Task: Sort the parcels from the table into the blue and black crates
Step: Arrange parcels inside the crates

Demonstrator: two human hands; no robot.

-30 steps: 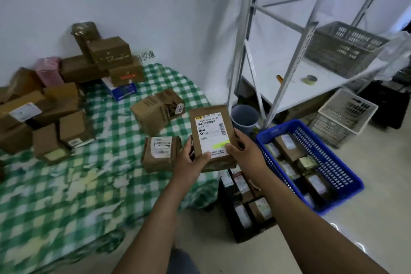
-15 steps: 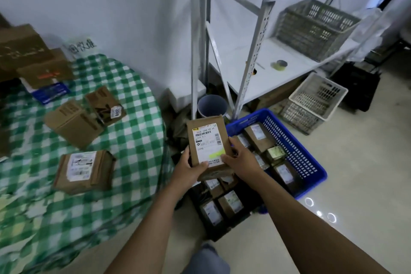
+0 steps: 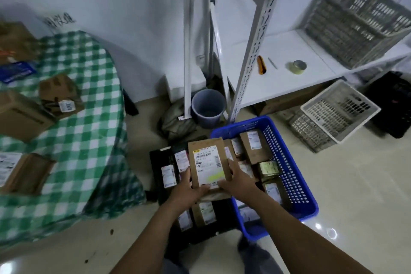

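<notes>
The left hand (image 3: 189,189) and right hand (image 3: 239,181) grasp the flat brown cardboard parcel (image 3: 196,176) at its near corners, label (image 3: 205,158) upward, likely for reading, over the black plastic crate (image 3: 155,169) beside the blue plastic crate (image 3: 298,184)

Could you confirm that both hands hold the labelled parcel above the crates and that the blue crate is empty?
Not empty: the head view shows several parcels in the blue crate. The rest is right: left hand and right hand hold the labelled parcel.

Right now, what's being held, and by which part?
A cardboard parcel, label up. The left-hand grip holds its lower left corner, the right-hand grip its lower right edge.
</notes>
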